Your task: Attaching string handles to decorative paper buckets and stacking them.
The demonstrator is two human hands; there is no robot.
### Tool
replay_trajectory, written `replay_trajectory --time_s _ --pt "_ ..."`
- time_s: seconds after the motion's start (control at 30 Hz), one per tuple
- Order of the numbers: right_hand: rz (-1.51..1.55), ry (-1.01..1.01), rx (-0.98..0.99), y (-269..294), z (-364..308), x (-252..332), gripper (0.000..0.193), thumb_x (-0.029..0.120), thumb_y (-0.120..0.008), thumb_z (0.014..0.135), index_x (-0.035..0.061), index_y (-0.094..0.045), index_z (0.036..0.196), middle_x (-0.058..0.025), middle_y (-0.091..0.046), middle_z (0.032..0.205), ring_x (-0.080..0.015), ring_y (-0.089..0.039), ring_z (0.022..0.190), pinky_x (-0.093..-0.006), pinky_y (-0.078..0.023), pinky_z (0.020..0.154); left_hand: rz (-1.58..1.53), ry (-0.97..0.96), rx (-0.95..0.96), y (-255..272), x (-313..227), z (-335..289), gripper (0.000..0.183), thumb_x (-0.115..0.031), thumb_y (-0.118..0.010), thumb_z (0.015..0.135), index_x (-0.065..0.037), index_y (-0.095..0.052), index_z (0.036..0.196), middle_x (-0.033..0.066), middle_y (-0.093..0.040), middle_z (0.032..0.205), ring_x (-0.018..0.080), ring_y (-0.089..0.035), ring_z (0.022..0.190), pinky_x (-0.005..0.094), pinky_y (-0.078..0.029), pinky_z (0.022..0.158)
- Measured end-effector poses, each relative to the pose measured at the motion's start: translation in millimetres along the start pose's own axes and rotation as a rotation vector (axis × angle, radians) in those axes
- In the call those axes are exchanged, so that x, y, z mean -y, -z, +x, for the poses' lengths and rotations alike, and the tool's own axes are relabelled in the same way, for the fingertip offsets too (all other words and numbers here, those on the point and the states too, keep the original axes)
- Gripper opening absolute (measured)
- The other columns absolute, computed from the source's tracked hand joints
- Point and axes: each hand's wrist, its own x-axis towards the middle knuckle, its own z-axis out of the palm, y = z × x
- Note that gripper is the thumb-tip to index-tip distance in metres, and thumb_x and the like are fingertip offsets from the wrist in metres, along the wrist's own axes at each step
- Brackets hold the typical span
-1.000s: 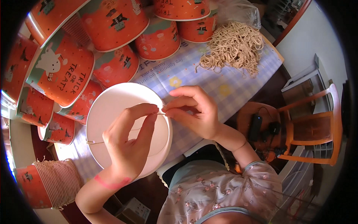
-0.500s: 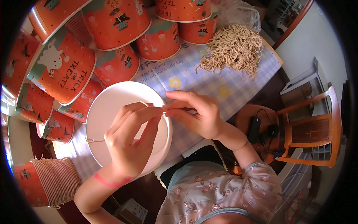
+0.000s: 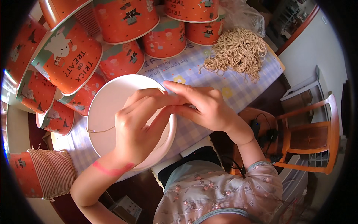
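White paper bucket (image 3: 108, 112), one, lay tipped on the checked tablecloth (image 3: 194, 71) with its mouth toward the camera, left hand (image 3: 140, 130) and right hand (image 3: 205, 106) pinching one twine handle (image 3: 100, 130) at its rim together.

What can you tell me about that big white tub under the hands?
The white tub is a round paper-like bucket, plain white inside, open mouth up, with a rolled rim. It sits on the checked cloth beside orange printed tubs. A thin tan string enters at its left rim. The left hand and right hand meet over its right rim.
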Motion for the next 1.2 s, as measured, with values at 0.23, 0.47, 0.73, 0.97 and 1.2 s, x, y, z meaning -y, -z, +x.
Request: replay_trajectory --time_s 0.23,0.47,0.73,0.97,1.2 --pt "0.042 -0.004 0.057 2 4 0 0.05 0.002 -0.058 0.064 -0.0001 -0.037 0.109 -0.0123 -0.056 0.071 -0.02 -0.057 0.062 -0.0273 -0.046 0.055 -0.111 0.131 -0.006 -1 5 2 0.016 0.006 -0.055 0.061 -0.002 -0.055 0.075 0.0072 -0.056 0.07 0.0186 -0.053 0.066 0.0254 -0.044 0.055" --pt "0.261 -0.113 0.069 0 -3 -9 0.052 -0.004 -0.058 0.064 -0.0005 -0.036 0.111 -0.0085 -0.059 0.074 -0.0116 -0.056 0.066 -0.0226 -0.046 0.06 -0.23 0.282 -0.03 4 5 -2 0.011 0.003 -0.053 0.066 -0.002 -0.054 0.075 0.0044 -0.057 0.073 0.013 -0.055 0.067 0.0241 -0.043 0.06" --pt "0.323 -0.035 -0.138 -16 -18 -9 0.051 -0.004 -0.056 0.067 -0.0063 -0.03 0.111 -0.0127 -0.058 0.074 -0.0146 -0.057 0.069 -0.0243 -0.045 0.064 -0.316 0.494 -0.1 15 2 -8 0.008 0.001 -0.054 0.067 -0.001 -0.053 0.075 0.0025 -0.057 0.074 0.0093 -0.053 0.07 0.0217 -0.039 0.065" --pt "0.326 0.335 -0.001 -13 -31 2 0.048 0.009 -0.055 0.071 -0.0062 -0.032 0.109 -0.014 -0.057 0.078 -0.0171 -0.056 0.066 -0.024 -0.045 0.054 -0.422 0.47 -0.009 29 -19 -25 0.015 0.009 -0.055 0.063 0.002 -0.052 0.075 0.0085 -0.057 0.075 0.0146 -0.056 0.07 0.0231 -0.043 0.064" --pt "0.81 0.545 -0.093 -10 -31 43 0.015 0.01 -0.042 0.077 -0.001 -0.049 0.084 -0.0113 -0.054 0.073 -0.02 -0.054 0.07 -0.0279 -0.047 0.055 -0.549 0.395 0.241 47 -33 -24 0.018 0.013 -0.052 0.062 0.002 -0.047 0.075 0.0131 -0.055 0.068 0.0214 -0.054 0.067 0.0314 -0.043 0.064"
